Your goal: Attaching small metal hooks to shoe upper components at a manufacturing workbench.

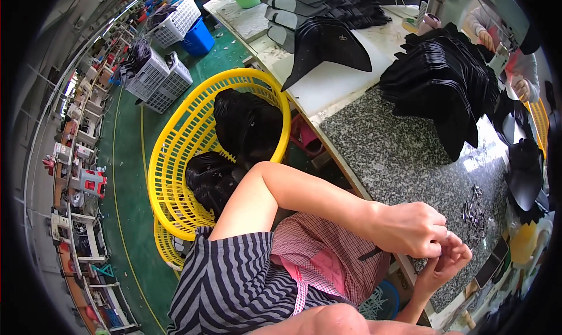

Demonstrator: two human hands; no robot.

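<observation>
Hard to say how far along you are: some blk pcs (249,127) sit in the yellow basket (249,72), well left of your fingers, while a thick fanned stack (442,80) waits on the granite slab (404,171), beyond your fingertips. Can't tell which lot is done & which is left. Small dark bits (475,209) lie on the slab just past your fingers, prob. offcuts or parts; too small to tell.

Pose: L arm crosses your lap, elbow bent, wrist over the slab's near edge. L hand (411,228) is palm-down, fingers curled in; R hand (448,262) comes up from below, fingers half-bent, tips meeting L's. Looks like a pinch b/w the two, but can't see if anything's gripped. No blk pc is visibly in either hand.
</observation>
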